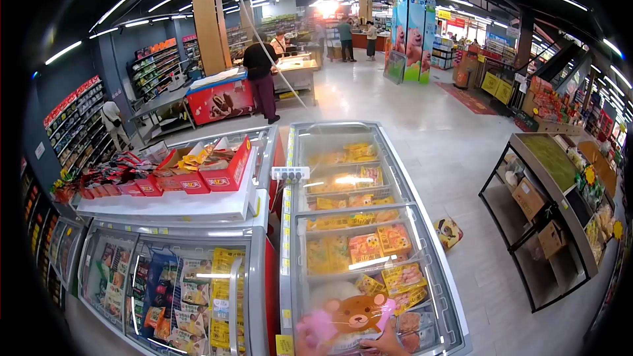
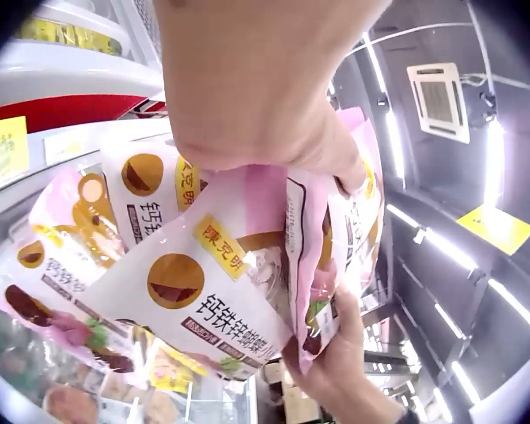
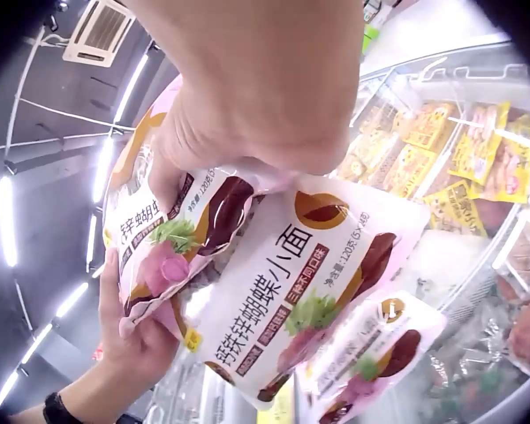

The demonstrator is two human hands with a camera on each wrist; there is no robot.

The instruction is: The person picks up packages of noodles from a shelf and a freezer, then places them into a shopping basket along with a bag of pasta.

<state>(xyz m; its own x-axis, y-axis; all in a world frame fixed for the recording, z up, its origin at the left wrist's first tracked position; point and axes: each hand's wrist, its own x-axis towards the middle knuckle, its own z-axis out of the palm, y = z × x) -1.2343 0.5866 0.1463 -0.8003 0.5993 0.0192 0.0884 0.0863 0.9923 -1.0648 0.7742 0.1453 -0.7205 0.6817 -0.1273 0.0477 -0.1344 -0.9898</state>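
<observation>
Several pink-and-white bags of butterfly noodles [image 2: 185, 291] fan out between my hands, close over the freezer. A brown bear face [image 1: 359, 318] fills the front of the bag seen from my head. My left hand [image 2: 314, 146] comes down from above and grips one bag's edge, its fingers partly hidden behind the film. From the opposite side my right hand [image 3: 234, 128] holds the same bunch, thumb over the printed front. Loosely overlapping, a second bag [image 3: 283, 283] and a smaller-looking third bag [image 3: 371, 358] hang beside the gripped one.
Beneath is a glass-topped chest freezer [image 1: 402, 181] with yellow food packs [image 1: 402, 277] in wire compartments. Another freezer [image 1: 254, 257] stands left, with red snack boxes [image 1: 227, 168] on a white shelf above it. A produce rack [image 1: 547, 211] stands right; a person [image 1: 260, 72] stands farther off.
</observation>
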